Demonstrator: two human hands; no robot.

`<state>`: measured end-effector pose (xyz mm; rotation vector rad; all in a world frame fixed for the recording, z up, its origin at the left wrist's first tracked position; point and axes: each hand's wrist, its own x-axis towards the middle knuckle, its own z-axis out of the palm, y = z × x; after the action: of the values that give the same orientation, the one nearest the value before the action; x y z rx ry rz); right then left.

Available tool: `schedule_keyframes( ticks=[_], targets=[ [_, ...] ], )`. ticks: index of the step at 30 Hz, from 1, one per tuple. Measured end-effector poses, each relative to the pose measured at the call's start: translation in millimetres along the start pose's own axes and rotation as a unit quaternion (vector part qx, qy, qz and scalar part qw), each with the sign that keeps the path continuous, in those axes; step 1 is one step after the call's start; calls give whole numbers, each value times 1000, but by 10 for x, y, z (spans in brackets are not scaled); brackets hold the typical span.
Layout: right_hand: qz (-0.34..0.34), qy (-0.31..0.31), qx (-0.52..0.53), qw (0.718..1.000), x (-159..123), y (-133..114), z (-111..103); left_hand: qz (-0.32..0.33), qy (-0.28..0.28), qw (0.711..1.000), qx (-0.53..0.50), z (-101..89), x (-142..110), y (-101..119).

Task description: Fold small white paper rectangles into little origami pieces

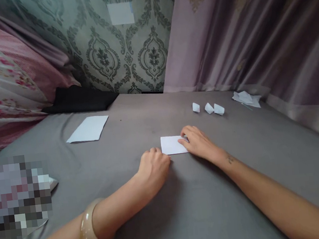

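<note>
A small white rectangle of paper (173,144) lies in front of me on the grey sheet, its long side running left to right. My left hand (154,170) is closed at the paper's lower left corner, knuckles up, with the thumb at the near edge; its fingertips are mostly hidden. At the other end, my right hand (198,142) grips the right edge, thumb on top and fingers curled around the far corner. A pale bangle (88,229) circles my left wrist.
Several small folded white paper pieces (218,109) sit beyond my right hand. Scraps of paper (246,98) lie farther right. A larger white sheet (90,129) rests at the left, before a black cloth (81,99). Curtains (224,31) hang along the right; a blurred object (13,201) is lower left.
</note>
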<state>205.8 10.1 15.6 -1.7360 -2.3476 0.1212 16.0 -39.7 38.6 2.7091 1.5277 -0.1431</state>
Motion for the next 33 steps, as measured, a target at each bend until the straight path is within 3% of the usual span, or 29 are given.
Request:
schedule_keyframes(
  ticks=[3,8,12,14,17,20,23,25,26,28,29,31,33],
  targets=[
    [-2,-49,65,997,152,102,-59,-11,1,999,-33,-34,44,-123],
    [110,-182,159,964,149,170,-139,-44,34,997,-55,9,84,-277],
    [183,-187,259,930,-19,132,-165,-27,84,993,-77,129,122,-312],
    [235,-186,343,890,-108,64,-170,28,127,987,-96,202,147,-320],
    [299,-147,509,794,-213,-80,-160,94,183,972,-117,289,187,-334],
    [338,-134,613,701,-285,-225,-131,121,197,965,-124,333,225,-356],
    [348,-140,657,653,-338,-314,-113,126,182,966,-133,357,255,-390],
    [333,-168,645,667,-360,-319,-124,132,161,969,-133,378,267,-413],
    [315,-200,617,693,-365,-304,-137,137,150,970,-131,388,271,-420],
    [269,-241,514,778,-364,-246,-166,141,133,973,-122,398,272,-424],
    [243,-229,448,829,-361,-211,-177,137,129,975,-119,396,270,-420],
    [177,-116,336,918,-354,-147,-175,124,122,978,-115,374,262,-405],
    [71,-26,270,960,-354,-112,-131,115,114,980,-119,340,254,-391]
  ],
)
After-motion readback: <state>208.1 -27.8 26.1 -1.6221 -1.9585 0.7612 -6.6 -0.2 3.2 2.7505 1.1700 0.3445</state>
